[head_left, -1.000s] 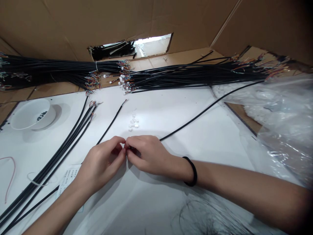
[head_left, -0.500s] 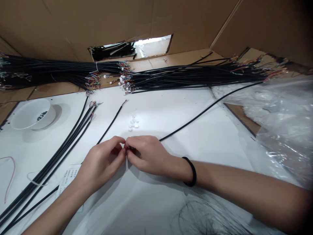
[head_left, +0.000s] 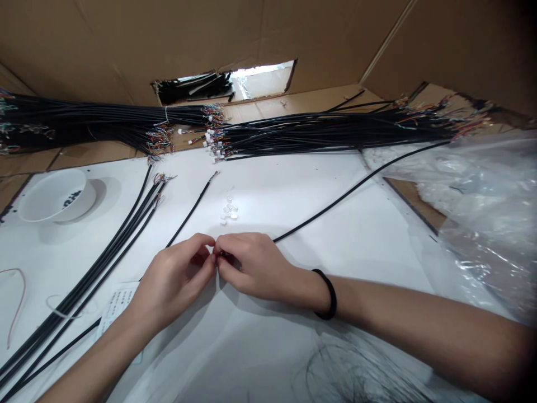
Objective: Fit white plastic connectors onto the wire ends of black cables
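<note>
My right hand (head_left: pixel 254 266) pinches the end of a black cable (head_left: pixel 331 202), which runs out behind it toward the upper right. Fingertip to fingertip with it, my left hand (head_left: pixel 178 277) is closed in a pinch. Whatever sits between the left fingertips is too small and covered to make out. Just beyond both hands, several small white connector housings (head_left: pixel 229 212) lie on the white work surface (head_left: pixel 319 268). Another black cable (head_left: pixel 191 215) with a stripped end passes behind my left hand.
Bundles of black cables with bare coloured wires (head_left: pixel 104 115) lie left at the back; connector-ended cables (head_left: pixel 302 131) lie right of them. A white bowl (head_left: pixel 50 204) holds small dark pieces. Loose cables (head_left: pixel 100 263), a printed label (head_left: pixel 119 302), plastic bags (head_left: pixel 482 224) and a cardboard wall (head_left: pixel 327 45) surround the area.
</note>
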Tool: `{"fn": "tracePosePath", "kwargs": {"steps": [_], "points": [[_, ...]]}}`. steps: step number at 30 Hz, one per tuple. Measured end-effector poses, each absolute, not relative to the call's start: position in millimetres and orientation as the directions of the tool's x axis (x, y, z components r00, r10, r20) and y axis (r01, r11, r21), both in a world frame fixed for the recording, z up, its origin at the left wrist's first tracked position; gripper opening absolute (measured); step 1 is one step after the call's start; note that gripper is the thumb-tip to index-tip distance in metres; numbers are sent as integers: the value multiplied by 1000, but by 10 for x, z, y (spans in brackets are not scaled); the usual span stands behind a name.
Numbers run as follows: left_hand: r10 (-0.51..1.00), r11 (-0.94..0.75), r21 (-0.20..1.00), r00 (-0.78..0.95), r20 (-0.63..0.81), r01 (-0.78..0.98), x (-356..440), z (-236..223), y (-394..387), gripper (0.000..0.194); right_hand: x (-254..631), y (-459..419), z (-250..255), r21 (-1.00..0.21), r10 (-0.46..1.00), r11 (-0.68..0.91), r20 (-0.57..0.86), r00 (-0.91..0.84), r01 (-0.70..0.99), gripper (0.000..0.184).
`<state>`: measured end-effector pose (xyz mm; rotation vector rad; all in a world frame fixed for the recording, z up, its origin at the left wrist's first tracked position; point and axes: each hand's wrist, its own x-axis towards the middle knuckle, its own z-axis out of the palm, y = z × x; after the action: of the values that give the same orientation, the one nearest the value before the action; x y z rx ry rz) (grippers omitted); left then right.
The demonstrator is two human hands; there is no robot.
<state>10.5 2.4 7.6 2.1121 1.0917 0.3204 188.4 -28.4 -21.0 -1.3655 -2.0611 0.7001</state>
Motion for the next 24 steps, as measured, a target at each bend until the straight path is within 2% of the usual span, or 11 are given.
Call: {"fn": "tracePosePath", "kwargs": {"steps": [24], "points": [[785,-375,707,611,-102,600,112,78,30,10,1888,-284,-202,-704,933,337,161,-322,625,12]]}}
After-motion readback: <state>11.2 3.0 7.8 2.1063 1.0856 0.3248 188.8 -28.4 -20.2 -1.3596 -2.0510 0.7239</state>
